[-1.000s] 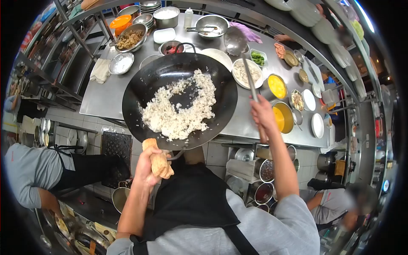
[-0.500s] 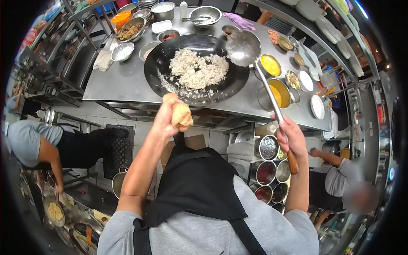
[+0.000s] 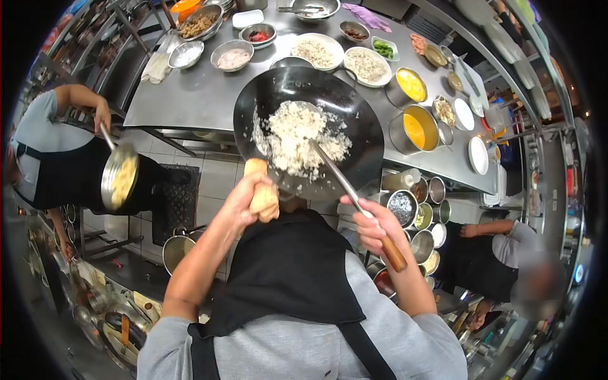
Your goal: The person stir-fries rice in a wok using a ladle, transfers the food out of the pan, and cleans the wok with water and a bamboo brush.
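Observation:
A large black wok (image 3: 361, 123) is held at the table's front edge, overlapping the steel top, with rice (image 3: 288, 136) heaped in it. My left hand (image 3: 244, 199) is closed around a folded tan cloth (image 3: 265, 204) at the wok's near rim; the grip beneath the cloth is hidden. In my right hand (image 3: 373, 225) is a long ladle (image 3: 342, 179), its fingers wrapped round the shaft by the wooden handle end. The ladle's bowl rests in the rice, partly covered by it.
Two white plates of rice (image 3: 316, 37) (image 3: 367, 58) stand behind the wok. To the right are pots of yellow liquid (image 3: 421, 130). Several sauce pots (image 3: 401, 208) sit below my right arm. One co-worker (image 3: 57, 145) at left holds a pan (image 3: 120, 174); another (image 3: 484, 269) stands right.
The wok has shifted right and toward me, uncovering the plates behind. My right hand has brought the ladle down from beside the wok into the rice. The left co-worker now lifts a pan.

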Demonstrator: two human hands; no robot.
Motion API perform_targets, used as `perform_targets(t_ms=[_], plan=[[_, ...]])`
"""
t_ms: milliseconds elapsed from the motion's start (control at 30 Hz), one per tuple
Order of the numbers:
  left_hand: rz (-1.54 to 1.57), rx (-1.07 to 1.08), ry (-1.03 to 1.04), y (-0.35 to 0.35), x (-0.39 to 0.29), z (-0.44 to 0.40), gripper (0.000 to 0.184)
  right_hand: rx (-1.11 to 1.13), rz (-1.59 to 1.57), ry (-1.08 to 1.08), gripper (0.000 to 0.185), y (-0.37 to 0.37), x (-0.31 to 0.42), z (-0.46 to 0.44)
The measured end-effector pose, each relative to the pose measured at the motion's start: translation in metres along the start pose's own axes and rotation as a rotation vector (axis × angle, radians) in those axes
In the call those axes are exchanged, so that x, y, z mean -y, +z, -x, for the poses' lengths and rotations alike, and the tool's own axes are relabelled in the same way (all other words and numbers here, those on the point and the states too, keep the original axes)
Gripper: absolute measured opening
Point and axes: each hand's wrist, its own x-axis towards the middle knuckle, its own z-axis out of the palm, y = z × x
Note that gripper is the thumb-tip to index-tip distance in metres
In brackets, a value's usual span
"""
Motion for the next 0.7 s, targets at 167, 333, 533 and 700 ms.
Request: perform_targets(t_ms=[167,333,533,700], plan=[[-0.029,-0.054,0.015,-0.018,0.005,0.024,0.031,-0.017,0.026,-0.067,0.033,0.023,0.029,0.017],[0.048,-0.061,0.089,-0.027,-0.004,0.024,0.020,-0.021,0.281,-0.215,0.033,0.041,0.105,-0.012],[0.048,-0.148,0.145,-0.033,-0.031,0.026,0.021,-0.368,1.151,-0.501,0.033,0.040,0.203,-0.123],[0.058,-0.160,0.213,-0.027,-0.048,0.026,0.020,-0.862,2.053,-0.723,0.044,-0.043,0.235,-0.235]])
